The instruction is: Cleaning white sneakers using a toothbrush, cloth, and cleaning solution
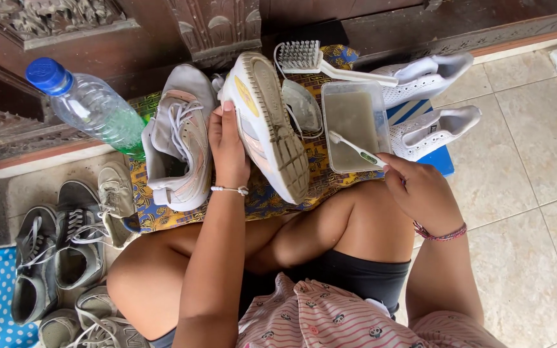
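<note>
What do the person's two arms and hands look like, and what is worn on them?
Both arms are bare, with no sleeves and no gloves. The left hand has a thin white beaded bracelet on its wrist. The right hand has a dark red braided bracelet on its wrist. No rings or watch are visible.

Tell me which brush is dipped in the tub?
The small toothbrush held by the right hand; its head sits in the murky tub. The big white scrub brush lies bristles-up beyond the tub, unheld.
</note>
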